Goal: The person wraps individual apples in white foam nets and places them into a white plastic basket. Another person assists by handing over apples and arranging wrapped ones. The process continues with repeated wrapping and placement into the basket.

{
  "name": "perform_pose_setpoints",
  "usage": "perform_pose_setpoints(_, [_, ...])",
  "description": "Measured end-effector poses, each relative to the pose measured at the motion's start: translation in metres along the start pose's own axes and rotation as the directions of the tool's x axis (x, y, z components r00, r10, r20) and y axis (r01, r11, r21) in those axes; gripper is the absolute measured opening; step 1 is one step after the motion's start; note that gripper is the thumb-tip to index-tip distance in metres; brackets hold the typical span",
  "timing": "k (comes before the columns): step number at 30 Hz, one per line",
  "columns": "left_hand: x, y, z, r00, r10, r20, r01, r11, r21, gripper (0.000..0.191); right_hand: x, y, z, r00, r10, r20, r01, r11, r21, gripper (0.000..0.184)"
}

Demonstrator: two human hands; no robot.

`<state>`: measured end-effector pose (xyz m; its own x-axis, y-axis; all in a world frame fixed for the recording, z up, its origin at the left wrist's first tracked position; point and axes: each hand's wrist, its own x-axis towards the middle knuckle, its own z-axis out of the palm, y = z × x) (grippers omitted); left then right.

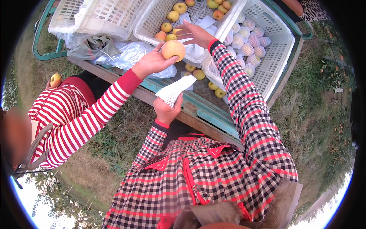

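My left hand (167,110) grips a white foam net sleeve (178,88) that points up toward the cart. With fingers spread, my right hand (197,34) is over the near edge of the middle crate and holds nothing. Just below its fingertips is a large yellow-pink apple (173,50), resting in the hand (151,63) of a co-worker in a red-and-white striped sleeve. Loose apples lie in the middle crate (147,25). To its right, a white plastic crate (276,54) holds several apples in foam nets (247,48).
Several bare apples (198,74) sit on the bed of the green metal cart (211,117). Clear plastic sheeting (128,54) and another white crate (110,17) are at the left. The co-worker holds a second apple (56,80). Another person's arm (294,7) shows at the upper right.
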<state>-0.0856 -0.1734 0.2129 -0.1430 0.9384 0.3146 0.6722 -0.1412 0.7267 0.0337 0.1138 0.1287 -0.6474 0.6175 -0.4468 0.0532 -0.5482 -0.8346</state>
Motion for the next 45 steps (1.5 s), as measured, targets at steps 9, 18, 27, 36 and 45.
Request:
perform_pose_setpoints(9, [-0.001, 0.001, 0.001, 0.999, 0.035, -0.030, -0.034, 0.999, 0.016, 0.017, -0.043, 0.014, 0.032, 0.972, -0.207, 0.113, 0.215, 0.974, -0.071, 0.060])
perform_pose_setpoints(18, [0.019, 0.004, -0.020, 0.724, -0.666, 0.181, 0.598, 0.474, -0.646, 0.025, -0.118, 0.018, 0.008, 0.999, -0.038, -0.031, 0.048, 0.682, 0.730, 0.062])
perform_pose_setpoints(27, [0.084, 0.019, -0.002, 0.584, -0.200, 0.786, 0.699, -0.368, -0.613, 0.056, -0.203, -0.011, 0.026, 0.972, -0.237, -0.007, 0.231, 0.940, 0.252, 0.067])
perform_pose_setpoints(36, [0.093, 0.048, 0.012, 0.630, -0.117, 0.768, 0.776, 0.135, -0.616, 0.057, -0.228, -0.018, 0.052, 0.698, -0.714, -0.056, 0.477, 0.522, -0.708, 0.075])
perform_pose_setpoints(45, [0.076, 0.055, -0.021, 0.590, 0.107, 0.800, 0.802, 0.038, -0.597, 0.104, -0.249, -0.007, 0.036, 0.911, -0.260, -0.321, 0.277, 0.961, 0.008, 0.049])
